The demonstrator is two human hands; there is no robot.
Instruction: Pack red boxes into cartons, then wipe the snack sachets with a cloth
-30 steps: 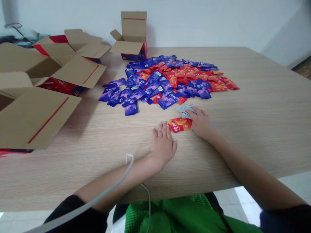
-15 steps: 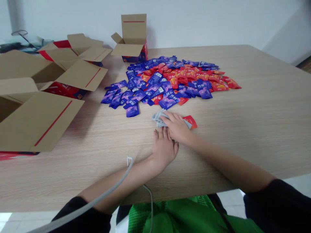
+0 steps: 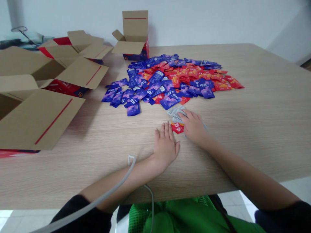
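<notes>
Head | boxes: open, contents hidden | red sachet: partly under cloth

Against the white wall, at the back of the wood-grain worktop, stands an open carton, its rear flap upright and crossed by a red line. Other open cartons crowd the left side, flaps spread. Behind them lies a dark bundle, perhaps cloth, too blurred to tell. Pale floor tiles show beyond the near edge.
</notes>
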